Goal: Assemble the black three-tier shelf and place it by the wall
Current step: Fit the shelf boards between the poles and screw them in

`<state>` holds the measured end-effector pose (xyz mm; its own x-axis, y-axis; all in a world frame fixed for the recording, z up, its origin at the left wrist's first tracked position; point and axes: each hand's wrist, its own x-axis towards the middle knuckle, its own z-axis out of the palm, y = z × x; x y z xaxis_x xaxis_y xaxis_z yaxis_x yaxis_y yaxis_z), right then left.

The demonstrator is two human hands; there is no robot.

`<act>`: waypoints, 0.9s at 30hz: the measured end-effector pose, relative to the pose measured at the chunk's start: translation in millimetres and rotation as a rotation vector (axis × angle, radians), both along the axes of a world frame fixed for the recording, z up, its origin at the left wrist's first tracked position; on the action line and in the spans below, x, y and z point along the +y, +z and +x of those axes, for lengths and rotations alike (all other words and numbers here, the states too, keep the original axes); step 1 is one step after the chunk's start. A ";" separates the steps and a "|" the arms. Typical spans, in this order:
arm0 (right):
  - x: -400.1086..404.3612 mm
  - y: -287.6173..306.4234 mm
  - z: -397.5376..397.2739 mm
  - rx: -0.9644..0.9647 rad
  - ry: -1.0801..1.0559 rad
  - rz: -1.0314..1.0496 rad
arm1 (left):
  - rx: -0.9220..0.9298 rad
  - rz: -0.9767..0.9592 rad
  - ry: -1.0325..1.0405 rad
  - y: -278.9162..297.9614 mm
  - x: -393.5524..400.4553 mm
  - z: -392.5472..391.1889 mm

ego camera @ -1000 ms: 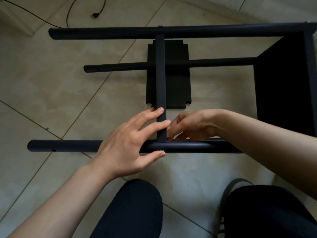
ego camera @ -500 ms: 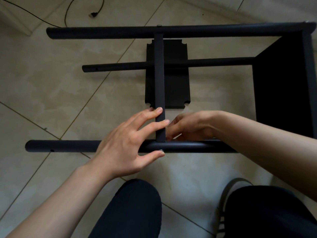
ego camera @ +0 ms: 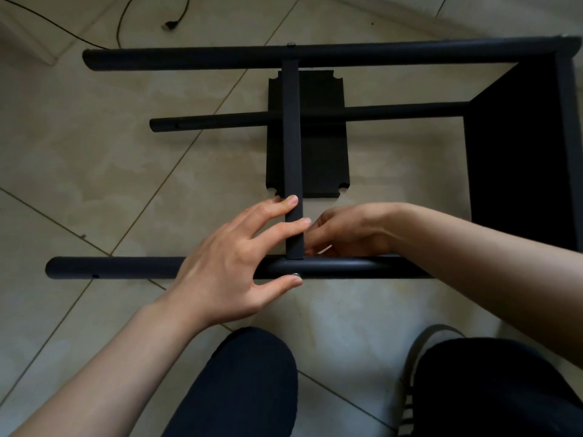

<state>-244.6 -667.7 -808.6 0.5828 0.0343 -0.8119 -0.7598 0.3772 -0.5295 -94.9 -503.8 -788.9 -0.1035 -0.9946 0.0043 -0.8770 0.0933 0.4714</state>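
Little has shifted: left hand (ego camera: 227, 263) still steadies the crossbar (ego camera: 291, 159) with spread fingers, right hand (ego camera: 350, 230) curls behind it, grip unclear; rigid, light shelf frame (ego camera: 315, 53), best held by its poles.

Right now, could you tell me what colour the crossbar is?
Matte black crossbar, clearest in the head view.

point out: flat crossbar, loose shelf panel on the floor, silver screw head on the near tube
flat crossbar (ego camera: 291, 130): head view, middle of its length, above the fingers.
loose shelf panel (ego camera: 325, 152): head view, bare face right of the crossbar.
silver screw head (ego camera: 296, 274): head view, on the near tube's front, by the left thumb tip.
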 end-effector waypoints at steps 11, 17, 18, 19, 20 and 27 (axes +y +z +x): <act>3.0 1.8 0.6 0.012 -0.008 -0.022 | 0.008 -0.002 0.006 0.7 0.1 -0.1; -2.2 6.7 -0.9 0.026 0.010 -0.018 | 0.004 0.001 0.005 1.1 0.2 0.2; -1.7 6.2 -0.8 0.027 0.016 -0.031 | 0.007 -0.001 0.006 1.0 0.2 0.1; -0.3 5.9 -0.2 0.024 0.013 -0.037 | 0.009 -0.001 0.006 0.8 0.2 0.1; 1.6 4.9 0.5 0.015 0.006 -0.037 | 0.010 -0.001 0.008 0.6 0.4 0.1; 0.6 5.6 -0.6 -0.007 -0.009 0.000 | 0.003 0.008 0.003 1.5 -0.5 -0.8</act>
